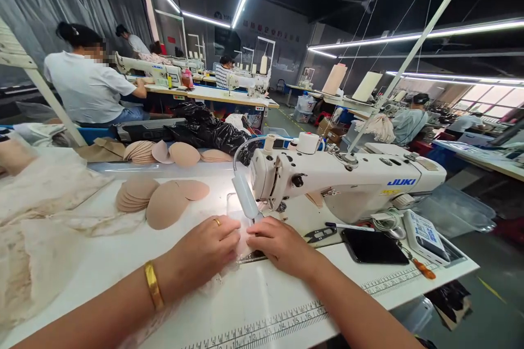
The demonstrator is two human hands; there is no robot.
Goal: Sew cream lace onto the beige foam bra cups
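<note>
A white JUKI sewing machine (323,174) stands before me, its small lamp (244,196) lighting the needle area. My left hand (215,245), with a ring and gold bangle, is closed on a pale pink sheer fabric (244,242) just left of the needle. My right hand (282,245) lies close to the needle on the other side, its fingers bent and closed on the same fabric. Fingers and lamp hide the needle tip and the exact grip. Left of my hands lie beige oval pads (166,204), some stacked. Pale lace fabric (45,229) is heaped farther left.
Thread snips (321,234), a black phone (374,246) and a white box (426,237) lie right of the machine. More beige pads (184,154) and black plastic bags (204,128) are behind. A ruler strip (282,324) runs along the front edge. A co-worker (88,84) sits far left.
</note>
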